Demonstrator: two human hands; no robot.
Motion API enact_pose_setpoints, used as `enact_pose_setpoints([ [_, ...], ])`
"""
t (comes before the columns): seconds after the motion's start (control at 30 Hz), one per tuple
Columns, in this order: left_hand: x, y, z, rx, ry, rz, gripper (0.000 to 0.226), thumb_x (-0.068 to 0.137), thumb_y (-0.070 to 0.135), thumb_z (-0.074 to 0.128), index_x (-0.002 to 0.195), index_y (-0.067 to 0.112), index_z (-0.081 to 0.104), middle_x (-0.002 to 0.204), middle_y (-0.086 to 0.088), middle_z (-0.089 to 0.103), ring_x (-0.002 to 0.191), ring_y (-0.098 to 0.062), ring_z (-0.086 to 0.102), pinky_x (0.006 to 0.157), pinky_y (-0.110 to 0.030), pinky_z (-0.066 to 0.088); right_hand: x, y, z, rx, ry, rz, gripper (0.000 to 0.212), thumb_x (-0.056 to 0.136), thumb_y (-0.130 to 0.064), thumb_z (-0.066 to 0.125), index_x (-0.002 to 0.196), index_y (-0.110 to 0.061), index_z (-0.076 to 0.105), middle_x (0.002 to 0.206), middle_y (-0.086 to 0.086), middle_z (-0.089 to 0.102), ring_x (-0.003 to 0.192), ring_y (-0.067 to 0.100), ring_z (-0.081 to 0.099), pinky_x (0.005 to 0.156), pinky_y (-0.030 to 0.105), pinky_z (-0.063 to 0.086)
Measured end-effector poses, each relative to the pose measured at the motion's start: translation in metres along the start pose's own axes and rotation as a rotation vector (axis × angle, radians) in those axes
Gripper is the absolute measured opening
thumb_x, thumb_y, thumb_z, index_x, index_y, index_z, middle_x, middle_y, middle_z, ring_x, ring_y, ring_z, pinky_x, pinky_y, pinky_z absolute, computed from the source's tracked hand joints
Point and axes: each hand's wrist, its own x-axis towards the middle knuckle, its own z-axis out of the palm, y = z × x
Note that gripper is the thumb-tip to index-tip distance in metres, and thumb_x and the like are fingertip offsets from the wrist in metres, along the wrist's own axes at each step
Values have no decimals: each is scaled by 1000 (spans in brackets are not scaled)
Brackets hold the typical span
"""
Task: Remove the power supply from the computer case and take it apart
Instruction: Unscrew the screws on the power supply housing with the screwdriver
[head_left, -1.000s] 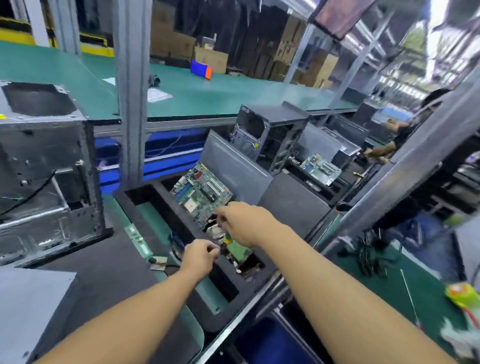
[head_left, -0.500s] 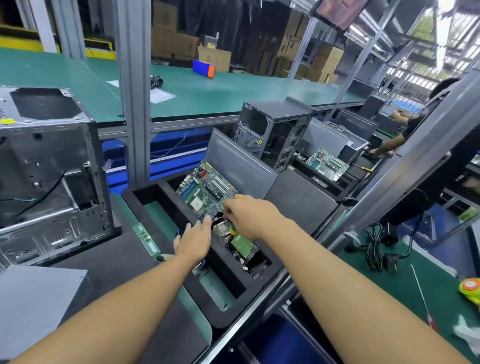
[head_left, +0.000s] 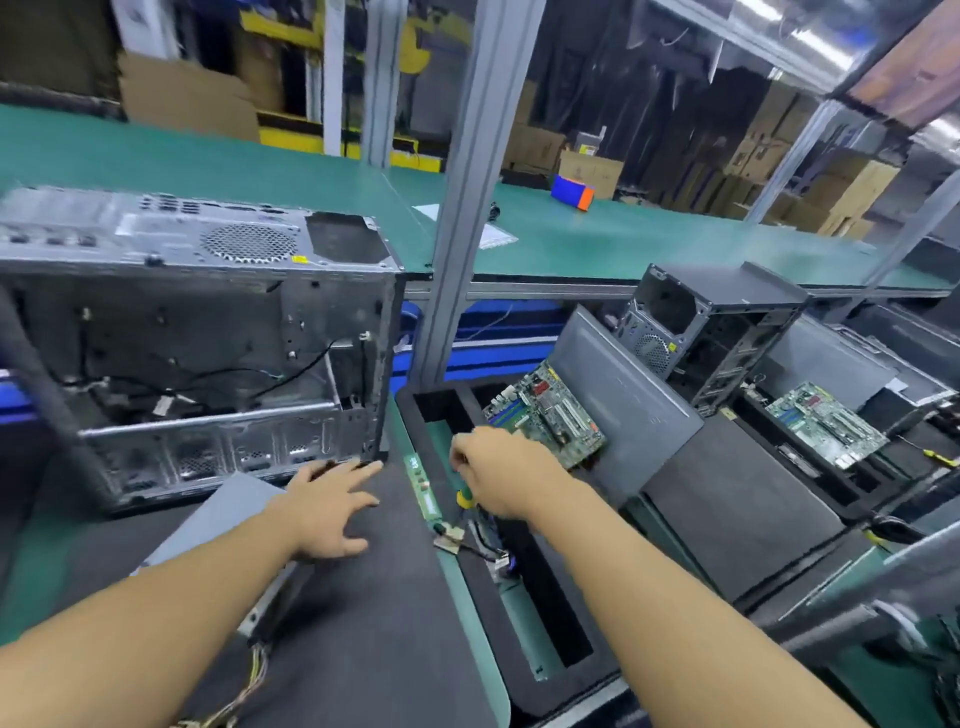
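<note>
An open metal computer case (head_left: 208, 332) lies on its side at the left, loose cables inside. In front of it a grey power supply box (head_left: 223, 514) rests on the dark mat, its coloured wire bundle (head_left: 244, 691) trailing toward me. My left hand (head_left: 327, 509) hovers over the box's far end with fingers spread, holding nothing. My right hand (head_left: 504, 473) grips a screwdriver with a green and yellow handle (head_left: 462, 499) above the black foam tray (head_left: 488, 587).
A green motherboard (head_left: 550, 415) leans in the tray against a grey side panel (head_left: 618, 410). A memory stick (head_left: 421, 488) and small cabled parts (head_left: 452, 540) lie at the tray's edge. A second case (head_left: 711, 332) and motherboard (head_left: 826, 421) stand at the right. A metal post (head_left: 467, 197) rises ahead.
The view swung left, bringing the open case and power supply into sight. My left hand left the tray and moved left over the power supply, fingers spread. My right hand keeps the screwdriver.
</note>
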Motion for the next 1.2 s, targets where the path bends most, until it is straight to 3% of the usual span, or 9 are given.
enact_pose_setpoints([
  [0.17, -51, -50, 18, -183, -160, -334, 115, 56, 91, 48, 147, 55, -11, 150, 21, -37, 146, -41, -22, 107, -75, 11, 32, -57, 1, 4, -7, -147, 10, 95, -16, 48, 101, -22, 50, 110, 4, 52, 95, 33, 57, 71, 37, 40],
  [0.27, -78, -66, 36, -342, -235, -474, 131, 46, 89, 57, 145, 54, -21, 150, 18, -41, 144, -50, -18, 106, -73, 24, 45, -85, 0, -6, -17, -224, 12, 95, -18, 51, 107, -22, 52, 113, 4, 52, 95, 33, 56, 72, 38, 42],
  [0.4, -92, -52, 48, -428, -189, -566, 124, 46, 87, 56, 142, 61, -18, 151, 21, -40, 137, -49, 25, 101, -55, 40, 53, -110, 3, 11, -26, -301, 17, 96, -17, 46, 109, -22, 55, 115, 1, 53, 96, 30, 57, 75, 37, 45],
  [0.57, -93, -38, 34, -469, -227, -707, 129, 49, 94, 55, 143, 56, -25, 150, 19, -43, 128, -45, 36, 96, -51, 46, 56, -123, 5, -5, -57, -355, 15, 97, -20, 47, 110, -21, 55, 115, 2, 53, 98, 30, 57, 83, 42, 50],
  [0.87, -74, 29, 33, -425, -178, -987, 122, 70, 95, 19, 150, 16, -28, 156, -23, -20, 109, -48, 58, 84, -54, 54, 45, -108, -5, 16, -68, -356, 17, 98, -21, 41, 104, -19, 56, 108, 1, 56, 96, 25, 55, 84, 44, 50],
  [1.0, -69, 19, 28, 6, -224, -807, 108, 79, 88, 10, 155, 14, -12, 156, -34, 7, 137, -54, 25, 106, -65, 27, 37, -99, -7, -5, -78, -326, 19, 100, -23, 40, 101, -13, 57, 105, 4, 55, 95, 26, 55, 85, 43, 49],
  [1.07, -67, 14, 34, 139, -3, -533, 83, 90, 76, 17, 156, 26, 6, 153, -28, 22, 142, -44, 17, 111, -61, 14, 34, -98, -4, 31, -89, -321, 19, 100, -23, 41, 101, -13, 57, 106, 3, 55, 95, 25, 54, 84, 42, 48],
  [1.13, -66, 8, 45, -71, 210, -214, 47, 98, 51, 37, 142, 34, 40, 142, -8, 41, 132, -29, 34, 107, -45, 25, 31, -97, -2, 67, -100, -333, 18, 100, -23, 42, 101, -13, 57, 107, 4, 56, 98, 23, 53, 86, 40, 47],
  [1.2, -69, 7, 53, -480, 275, -129, 28, 95, 36, 54, 122, 36, 62, 130, 14, 50, 125, -15, 40, 99, -33, 29, 30, -98, -1, 84, -108, -346, 18, 100, -23, 43, 101, -13, 58, 108, 4, 56, 98, 23, 53, 86, 40, 48],
])
